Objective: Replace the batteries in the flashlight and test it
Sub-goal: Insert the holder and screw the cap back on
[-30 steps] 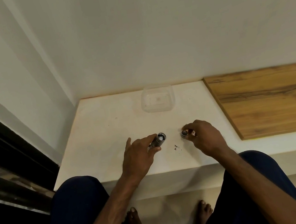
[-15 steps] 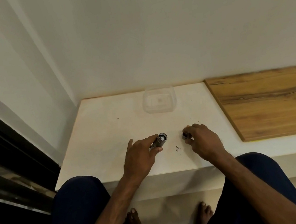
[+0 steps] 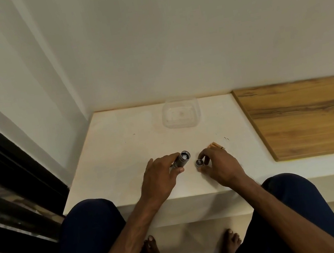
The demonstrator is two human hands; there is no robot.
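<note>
The left hand [image 3: 159,178] is gripping the flashlight [image 3: 181,160], open end facing the end cap [image 3: 199,162] the right hand [image 3: 220,166] is pinching, likely for threading

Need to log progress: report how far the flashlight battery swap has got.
Done: the small round metal cap is off the grey metal flashlight body. In hand: left hand grips the body, right hand pinches the cap. Left: recapping and testing; batteries inside unclear.
</note>
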